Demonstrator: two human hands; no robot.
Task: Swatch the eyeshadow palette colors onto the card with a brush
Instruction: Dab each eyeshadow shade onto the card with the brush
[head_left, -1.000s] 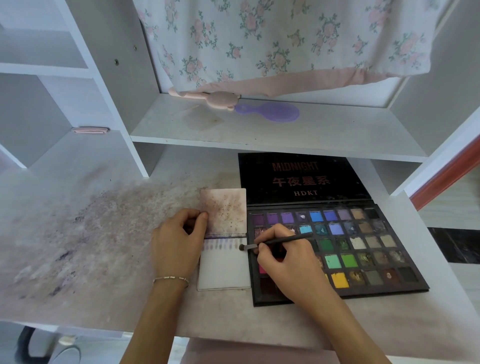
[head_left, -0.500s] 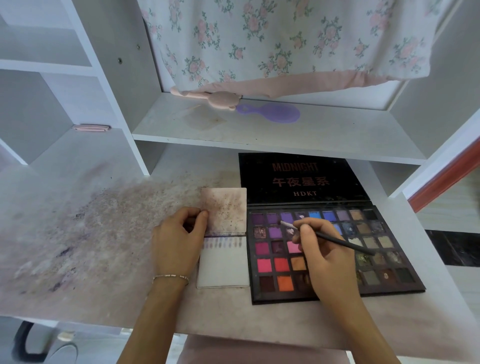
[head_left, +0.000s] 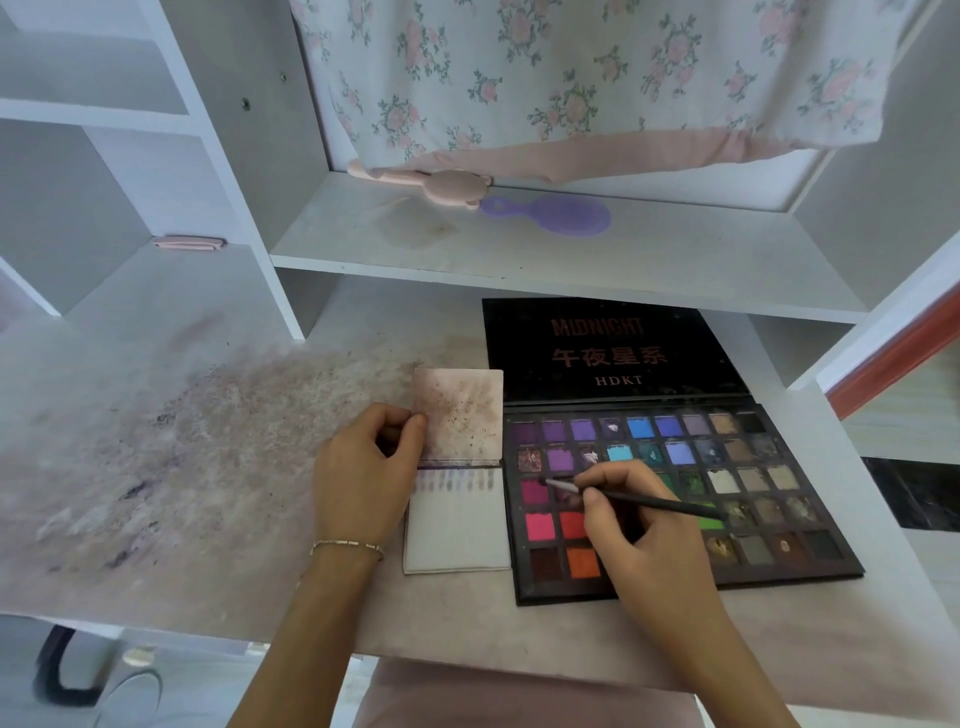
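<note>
one brush (head_left: 639, 500) in right hand (head_left: 644, 525)

The eyeshadow palette (head_left: 675, 499) lies open and flat under my right hand (head_left: 644, 535), its black lid folded back beyond my fingers, the pans running from purples and blues through pinks, reds and greens to browns. The thin black brush (head_left: 631, 498) in that hand has its pale tip over a dark pan just left of my fingertips. The card (head_left: 457, 525) lies between my two hands, touching the palette's left edge, with a row of short purple swatches beneath a stained upper flap that my left hand (head_left: 363, 478) pinches.
</note>
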